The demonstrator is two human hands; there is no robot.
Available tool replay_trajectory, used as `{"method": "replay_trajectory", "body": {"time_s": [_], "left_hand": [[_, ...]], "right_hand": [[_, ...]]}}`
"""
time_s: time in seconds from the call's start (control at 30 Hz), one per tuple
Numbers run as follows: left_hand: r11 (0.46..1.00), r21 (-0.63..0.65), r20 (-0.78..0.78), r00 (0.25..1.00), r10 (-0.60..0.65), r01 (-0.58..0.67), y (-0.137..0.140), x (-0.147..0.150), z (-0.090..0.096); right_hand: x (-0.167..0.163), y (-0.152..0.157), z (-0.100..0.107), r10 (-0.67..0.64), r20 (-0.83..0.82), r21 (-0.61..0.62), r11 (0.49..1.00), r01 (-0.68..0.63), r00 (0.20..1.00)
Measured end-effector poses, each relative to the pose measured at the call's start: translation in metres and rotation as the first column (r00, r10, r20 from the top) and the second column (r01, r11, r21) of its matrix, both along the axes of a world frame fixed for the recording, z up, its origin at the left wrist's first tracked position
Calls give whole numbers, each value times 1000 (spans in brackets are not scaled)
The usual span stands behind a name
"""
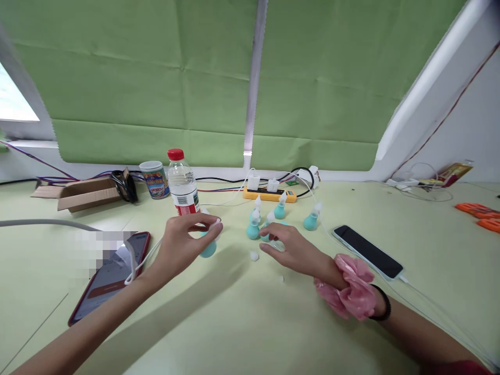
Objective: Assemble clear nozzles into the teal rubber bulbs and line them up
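Turquoise bulbs (252, 232) stood just beyond the fingertips of the right hand (295, 249), its thumb and fingers parted. The left hand (180, 242) pinched a small white piece (217, 223), another bulb (208, 250) just behind its thumb. Between the hands lay a white lump (254, 255).

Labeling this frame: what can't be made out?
All head view:
White piece: mostly covered by left hand.
Clear item: mostly hidden by right hand.
Bottle base: hidden behind left hand.
Left phone: screen partly pixelated.
Table speck: too small to identify.
Red fabric: cut off by bottom edge.
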State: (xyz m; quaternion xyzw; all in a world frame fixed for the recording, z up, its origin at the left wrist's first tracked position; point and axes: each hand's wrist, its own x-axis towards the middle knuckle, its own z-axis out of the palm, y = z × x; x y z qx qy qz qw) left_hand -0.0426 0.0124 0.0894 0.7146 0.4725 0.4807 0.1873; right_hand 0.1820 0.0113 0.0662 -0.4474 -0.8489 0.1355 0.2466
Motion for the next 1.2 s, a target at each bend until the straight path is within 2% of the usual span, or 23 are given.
{"method": "replay_trajectory", "body": {"time_s": [0.1, 0.17, 0.33, 0.4, 0.47, 0.53, 0.63, 0.73, 0.77, 0.8, 0.83, 0.87, 0.93, 1.0, 1.03, 1.1, 1.2], "left_hand": [[991, -125, -144, 988, -57, 39, 17, -4, -11], [994, -113, -191, 981, -28, 7, 24, -7, -17], [996, 76, -301, 951, 75, -55, 29, -15, -21], [981, 176, -402, 904, 144, -78, 28, -15, -22], [945, 319, -486, 844, 227, -71, 27, -14, -23], [877, 481, -533, 796, 288, 5, 25, -11, -23], [708, 667, -592, 743, 313, 234, 15, -5, -21], [519, 658, -717, 665, 211, 545, -2, 5, -26], [487, 619, -755, 639, 150, 617, -8, 9, -31], [493, 580, -773, 628, 84, 648, -14, 14, -37], [546, 562, -750, 661, 18, 622, -20, 19, -45], [615, 558, -683, 730, -41, 557, -25, 24, -53], [785, 463, -510, 848, -143, 411, -31, 33, -69], [898, 265, -335, 907, -255, 351, -34, 40, -81], [926, 161, -249, 922, -296, 341, -34, 41, -85], [947, -3, -106, 941, -321, 323, -31, 42, -90], [966, -108, -73, 967, -245, 236, -23, 39, -92]], "right_hand": [[8, 4, -9, -46, 297, 38, 999, 36, 954], [13, 6, -12, -84, 418, 53, 996, 69, 904], [24, 10, -13, -145, 574, 50, 989, 142, 806], [25, 12, -17, -136, 614, 51, 990, 132, 777], [23, 13, -23, -146, 644, 77, 989, 126, 751], [20, 14, -28, -176, 660, 116, 984, 133, 730], [17, 15, -30, -213, 660, 156, 977, 146, 720], [16, 12, -26, -201, 564, 179, 977, 119, 801], [15, 10, -25, -171, 490, 177, 980, 95, 855], [14, 7, -24, -116, 394, 159, 986, 56, 912], [12, 5, -23, -33, 285, 119, 993, -1, 958], [9, 2, -23, 61, 164, 62, 995, -72, 985], [3, -4, -25, 209, -67, -64, 975, -213, 976], [-2, -7, -27, 261, -220, -164, 940, -300, 940], [-3, -7, -28, 260, -262, -199, 928, -316, 929], [-3, -4, -28, 250, -280, -240, 917, -320, 927], [7, 0, -18, 258, -121, -229, 932, -280, 959]]}}
